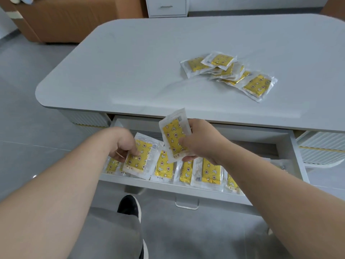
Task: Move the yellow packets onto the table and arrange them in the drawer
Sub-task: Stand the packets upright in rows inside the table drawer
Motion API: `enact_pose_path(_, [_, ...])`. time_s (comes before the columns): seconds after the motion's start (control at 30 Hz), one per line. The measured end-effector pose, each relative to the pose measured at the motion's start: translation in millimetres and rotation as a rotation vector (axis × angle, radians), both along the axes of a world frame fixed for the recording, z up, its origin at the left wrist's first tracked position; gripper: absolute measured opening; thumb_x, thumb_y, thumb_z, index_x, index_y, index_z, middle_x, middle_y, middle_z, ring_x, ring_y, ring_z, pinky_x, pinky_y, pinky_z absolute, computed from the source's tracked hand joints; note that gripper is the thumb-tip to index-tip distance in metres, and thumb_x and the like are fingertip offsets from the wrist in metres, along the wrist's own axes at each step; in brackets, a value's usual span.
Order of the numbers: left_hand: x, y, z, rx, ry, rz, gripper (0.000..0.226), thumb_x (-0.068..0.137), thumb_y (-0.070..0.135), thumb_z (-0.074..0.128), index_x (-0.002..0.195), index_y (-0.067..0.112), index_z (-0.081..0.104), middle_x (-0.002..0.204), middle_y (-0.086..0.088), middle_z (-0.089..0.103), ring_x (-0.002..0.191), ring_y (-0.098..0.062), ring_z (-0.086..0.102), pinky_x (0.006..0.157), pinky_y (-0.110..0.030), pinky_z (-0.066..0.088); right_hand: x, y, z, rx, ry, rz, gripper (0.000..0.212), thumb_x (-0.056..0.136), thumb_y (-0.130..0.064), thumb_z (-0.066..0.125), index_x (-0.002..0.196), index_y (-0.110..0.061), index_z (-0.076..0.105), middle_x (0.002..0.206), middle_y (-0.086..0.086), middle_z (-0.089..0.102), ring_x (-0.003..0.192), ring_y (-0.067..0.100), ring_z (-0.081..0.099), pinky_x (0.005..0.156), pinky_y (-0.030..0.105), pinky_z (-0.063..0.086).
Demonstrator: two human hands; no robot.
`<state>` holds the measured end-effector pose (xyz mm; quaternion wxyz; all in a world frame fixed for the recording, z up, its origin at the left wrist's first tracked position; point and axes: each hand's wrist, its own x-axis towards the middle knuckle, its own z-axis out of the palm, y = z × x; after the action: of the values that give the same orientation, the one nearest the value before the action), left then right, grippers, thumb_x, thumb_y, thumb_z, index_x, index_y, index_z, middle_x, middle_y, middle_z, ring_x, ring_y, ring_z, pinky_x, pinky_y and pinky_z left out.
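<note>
The white drawer [209, 197] below the table top stands pulled out toward me. Several yellow packets [211, 173] in clear wrappers lie in a row along its front. My left hand [124, 144] grips one yellow packet [139, 157] over the drawer's left part. My right hand [200, 141] holds another yellow packet [173, 134] upright above the drawer's middle. A loose pile of several more yellow packets [229, 71] rests on the pale table [130, 62], right of centre.
The drawer's clear handle [186, 203] juts toward my leg and black shoe [130, 204]. Ribbed white table bases [321, 144] flank the drawer. A brown sofa [74, 19] and a small white cabinet [166, 6] stand beyond the table on grey floor tiles.
</note>
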<state>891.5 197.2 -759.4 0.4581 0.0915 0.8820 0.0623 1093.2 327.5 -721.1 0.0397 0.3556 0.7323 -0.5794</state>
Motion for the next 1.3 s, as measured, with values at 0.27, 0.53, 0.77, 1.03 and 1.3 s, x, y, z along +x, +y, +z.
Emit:
enact_pose_path(0.27, [-9, -16, -18, -0.094, 0.077, -0.038, 0.020, 0.092, 0.013, 0.073, 0.107, 0.003, 0.064, 0.095, -0.011, 0.066, 0.078, -0.023, 0.061, 0.076, -0.035, 0.058, -3, -10, -12, 0.024, -0.024, 0.031, 0.035, 0.100, -0.007, 0.055, 0.134, -0.017, 0.051, 0.120, 0.004, 0.065, 0.083, 0.027, 0.075, 0.065, 0.040, 0.065])
enact_pose_path(0.53, [9, -10, -2, -0.344, 0.390, -0.428, 0.060, 0.080, 0.047, 0.082, 0.121, 0.009, 0.059, 0.097, -0.006, 0.064, 0.090, -0.024, 0.068, 0.082, -0.032, 0.059, -9, -19, -21, -0.014, -0.026, 0.017, 0.032, 0.104, -0.015, 0.051, 0.136, -0.021, 0.046, 0.112, 0.008, 0.068, 0.065, 0.025, 0.077, 0.053, 0.029, 0.060])
enact_pose_path(0.77, [11, -2, 43, 0.384, 0.064, -0.041, 0.057, 0.080, 0.025, 0.083, 0.130, 0.014, 0.059, 0.107, -0.007, 0.072, 0.098, -0.022, 0.070, 0.088, -0.037, 0.059, -16, -26, -28, -0.232, 0.084, 0.018, 0.034, 0.101, -0.003, 0.054, 0.131, -0.017, 0.049, 0.110, 0.014, 0.072, 0.077, 0.029, 0.078, 0.072, 0.041, 0.064])
enact_pose_path(1.03, [10, -8, 25, 0.586, 0.062, -0.148, 0.041, 0.079, 0.003, 0.082, 0.113, 0.019, 0.066, 0.100, -0.004, 0.076, 0.094, -0.024, 0.074, 0.082, -0.041, 0.061, -30, -45, -36, -0.260, 0.084, 0.075, 0.019, 0.101, -0.012, 0.060, 0.120, -0.014, 0.057, 0.104, 0.012, 0.074, 0.080, 0.029, 0.078, 0.076, 0.043, 0.064])
enact_pose_path(1.3, [-19, -34, -2, 0.072, 0.375, -0.439, 0.049, 0.087, 0.013, 0.077, 0.133, 0.020, 0.059, 0.123, -0.004, 0.064, 0.107, -0.025, 0.061, 0.088, -0.033, 0.052, -27, -36, -40, 0.306, -0.134, 0.375, 0.049, 0.101, -0.042, 0.055, 0.144, -0.019, 0.046, 0.126, 0.002, 0.065, 0.104, 0.021, 0.066, 0.095, 0.042, 0.055])
